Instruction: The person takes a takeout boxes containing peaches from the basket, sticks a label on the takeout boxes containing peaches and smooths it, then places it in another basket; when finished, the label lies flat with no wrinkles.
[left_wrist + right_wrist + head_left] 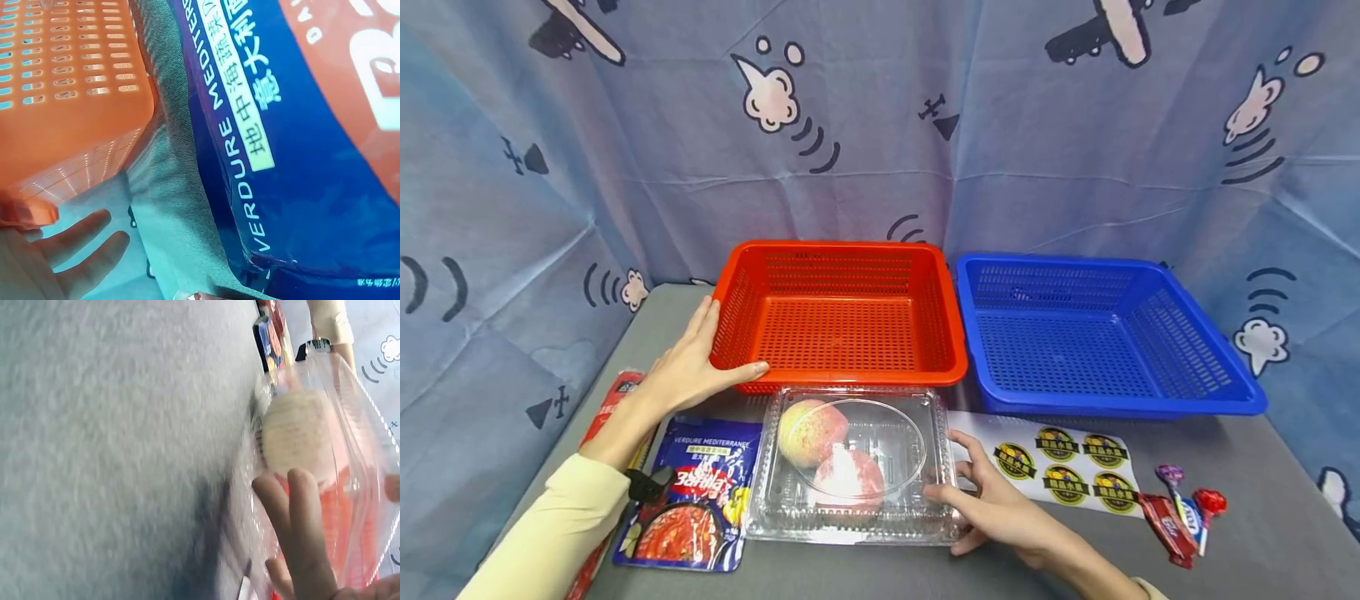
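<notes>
Clear clamshell box [853, 467] touched at its right side by right hand [1000, 508].
Fingers relaxed, nothing gripped; red basket [842, 312] corner is touched by open left hand [688, 367].

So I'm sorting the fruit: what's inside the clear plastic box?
Inside the clear plastic box lie two peaches, seen through its closed lid. The right hand touches its right side. Glare on the lid hides whether anything small lies beneath them.

Blue basket [1105, 342], sticker sheet [1060, 462], lollipops [1183, 508]
</notes>
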Available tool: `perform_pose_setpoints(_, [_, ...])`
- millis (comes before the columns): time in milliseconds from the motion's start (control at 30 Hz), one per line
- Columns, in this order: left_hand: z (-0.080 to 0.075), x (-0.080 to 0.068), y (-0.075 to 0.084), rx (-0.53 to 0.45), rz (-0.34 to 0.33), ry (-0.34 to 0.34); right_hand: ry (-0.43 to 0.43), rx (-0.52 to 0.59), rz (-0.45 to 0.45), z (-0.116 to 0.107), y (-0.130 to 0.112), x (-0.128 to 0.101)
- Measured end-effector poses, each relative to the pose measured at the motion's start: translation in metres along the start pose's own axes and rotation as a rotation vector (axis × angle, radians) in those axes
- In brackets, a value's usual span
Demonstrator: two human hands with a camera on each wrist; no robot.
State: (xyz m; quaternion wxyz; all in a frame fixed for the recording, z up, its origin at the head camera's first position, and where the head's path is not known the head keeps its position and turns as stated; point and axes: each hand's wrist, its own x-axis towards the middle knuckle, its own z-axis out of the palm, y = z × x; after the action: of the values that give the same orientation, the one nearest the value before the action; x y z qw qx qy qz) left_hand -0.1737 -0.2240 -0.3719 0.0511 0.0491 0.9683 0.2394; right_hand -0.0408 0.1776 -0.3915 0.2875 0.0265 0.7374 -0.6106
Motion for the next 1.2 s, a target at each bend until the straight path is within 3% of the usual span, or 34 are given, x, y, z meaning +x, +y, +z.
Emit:
perform_pose_setpoints(233, [-0.001,0.0,0.0,0.012,-0.004,0.003,-0.018,-0.091,-0.051,-0.014,-0.002,-0.002])
perform_pose_setpoints(400, [0.0,-0.001,0.0,0.044,-0.003,0.006,-0.025,-0.252,-0.231,-0.034,-0.002,0.001])
perform_pose_setpoints(567, [-0.001,-0.007,0.004,0.093,0.064,0.079,0.152,-0.549,-0.474,-0.052,0.001,0.005])
perform_pose_setpoints(700, [-0.002,-0.017,0.012,0.123,0.158,0.168,0.295,-0.685,-0.576,-0.064,0.004,0.007])
perform_pose_setpoints(767, [-0.003,-0.025,0.017,0.13,0.189,0.193,0.335,-0.734,-0.581,-0.07,0.004,0.008])
perform_pose_setpoints(1000, [-0.005,-0.054,0.036,0.152,0.255,0.226,0.354,-0.841,-0.556,-0.086,0.002,0.01])
perform_pose_setpoints(1200, [0.002,-0.079,0.045,0.157,0.317,0.209,0.325,-0.897,-0.443,-0.094,0.004,0.011])
